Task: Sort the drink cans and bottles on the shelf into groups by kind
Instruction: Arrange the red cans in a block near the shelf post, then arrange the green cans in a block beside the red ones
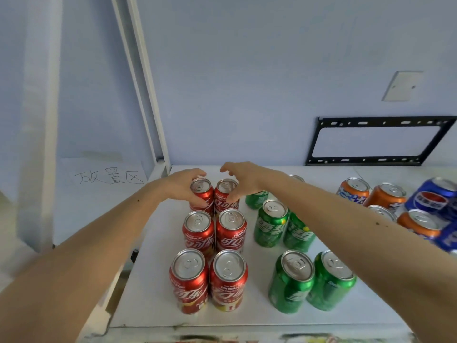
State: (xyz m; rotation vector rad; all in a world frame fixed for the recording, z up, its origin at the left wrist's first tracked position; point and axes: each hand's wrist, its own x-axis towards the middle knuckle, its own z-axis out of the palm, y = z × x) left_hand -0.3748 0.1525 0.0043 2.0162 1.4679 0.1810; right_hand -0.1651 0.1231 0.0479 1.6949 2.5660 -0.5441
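Several red cola cans stand in two columns on the white shelf (153, 280). My left hand (181, 186) curls round the back-left red can (203, 195). Beside it, the back-right red can (223, 196) is held by my right hand (247, 181), thumb on its front and fingers arched behind its top. The two cans stand upright, nearly touching. Several green soda cans (270, 225) form a group to the right, partly hidden under my right forearm. Orange cans (385, 196) and blue cola cans (432, 198) are mixed at the far right.
A white upright post (146, 95) rises at the shelf's back-left corner. A paper sheet with handwritten characters (108, 179) lies to the left, beyond the shelf edge. A black metal bracket (371, 159) leans on the wall behind. Bare shelf runs between the red and green groups.
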